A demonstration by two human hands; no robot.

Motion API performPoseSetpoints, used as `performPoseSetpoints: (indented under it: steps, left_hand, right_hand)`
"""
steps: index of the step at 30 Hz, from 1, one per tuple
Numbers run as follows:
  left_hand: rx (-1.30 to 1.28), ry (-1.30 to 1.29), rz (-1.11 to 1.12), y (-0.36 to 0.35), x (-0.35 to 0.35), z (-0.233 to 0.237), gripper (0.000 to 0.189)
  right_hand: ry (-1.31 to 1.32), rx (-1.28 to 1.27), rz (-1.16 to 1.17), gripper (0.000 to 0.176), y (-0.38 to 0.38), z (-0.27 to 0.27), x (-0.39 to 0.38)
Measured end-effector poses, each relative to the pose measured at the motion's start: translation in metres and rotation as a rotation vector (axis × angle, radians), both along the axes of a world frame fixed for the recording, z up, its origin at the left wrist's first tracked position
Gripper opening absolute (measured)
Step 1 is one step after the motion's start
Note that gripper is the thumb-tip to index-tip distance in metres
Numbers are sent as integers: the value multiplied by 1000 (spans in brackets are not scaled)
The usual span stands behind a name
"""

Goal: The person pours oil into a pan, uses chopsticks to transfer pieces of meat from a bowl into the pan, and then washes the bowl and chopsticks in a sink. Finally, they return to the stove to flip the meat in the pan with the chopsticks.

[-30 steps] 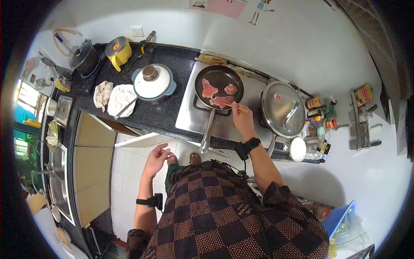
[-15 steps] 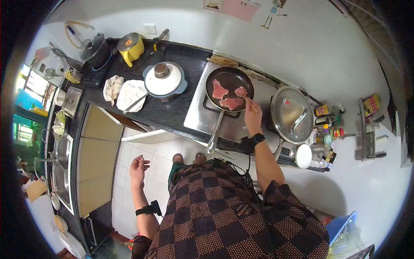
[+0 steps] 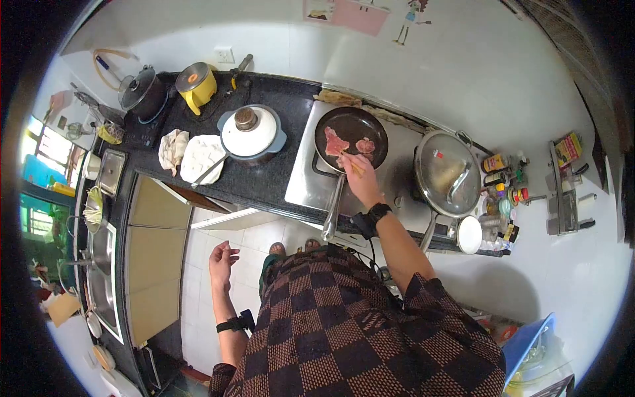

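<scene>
My right hand (image 3: 362, 180) is closed around wooden chopsticks (image 3: 358, 169), over the near edge of a dark frying pan (image 3: 354, 119). The chopstick tips reach toward a slice of meat largely hidden by the hand. Two other pinkish slices lie flat in the pan: a longer meat slice (image 3: 335, 141) at left and a smaller meat slice (image 3: 364, 146) at right. The pan's metal handle (image 3: 333, 208) points toward my body. Down at my left side, above the floor, my left hand (image 3: 223, 263) hangs with loosely curled, parted fingers and holds nothing.
Right of the pan stands a large lidded wok (image 3: 446, 173) on the steel stove (image 3: 301, 185). On the dark counter at left are a white-lidded pot (image 3: 250, 135), cloths (image 3: 202, 155) with a knife, and a yellow cooker (image 3: 198, 86). Condiment bottles (image 3: 499, 192) crowd the right end.
My right hand has moved left and nearer to me across the pan, from the right slice to the near slice. My left hand shifted slightly right in view.
</scene>
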State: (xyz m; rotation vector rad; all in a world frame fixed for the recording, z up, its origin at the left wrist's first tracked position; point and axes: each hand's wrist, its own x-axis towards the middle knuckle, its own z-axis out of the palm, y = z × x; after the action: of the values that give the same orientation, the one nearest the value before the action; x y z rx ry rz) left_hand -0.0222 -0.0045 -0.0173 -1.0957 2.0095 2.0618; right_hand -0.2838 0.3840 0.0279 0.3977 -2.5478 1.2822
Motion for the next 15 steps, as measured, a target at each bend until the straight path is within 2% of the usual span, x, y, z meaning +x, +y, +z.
performPoseSetpoints:
  steps: [5, 8, 10, 11, 12, 14, 15]
  left_hand:
    - [-3, 2, -27, -9, -9, 8, 33]
    - [4, -24, -54, -16, -13, 11, 32]
    - [0, -34, -74, -21, -15, 8, 32]
    - [-2, -38, -81, -24, -16, 7, 32]
    - [-5, -42, -88, -26, -18, 6, 32]
    - [1, -42, -120, -30, -24, 5, 32]
    - [5, -38, -141, -32, -28, 4, 31]
  right_hand:
    - [-5, -13, -53, 24, -10, -8, -3]
    - [117, -71, -48, 20, -3, -1, 4]
    - [58, 52, -286, 24, 10, 5, 13]
    - [2, 79, -332, 29, 16, 11, 21]
    - [2, 79, -341, 29, 20, 11, 22]
    - [-7, 319, -308, 27, 26, 3, 26]
    - [-6, 318, -320, 27, 26, -2, 27]
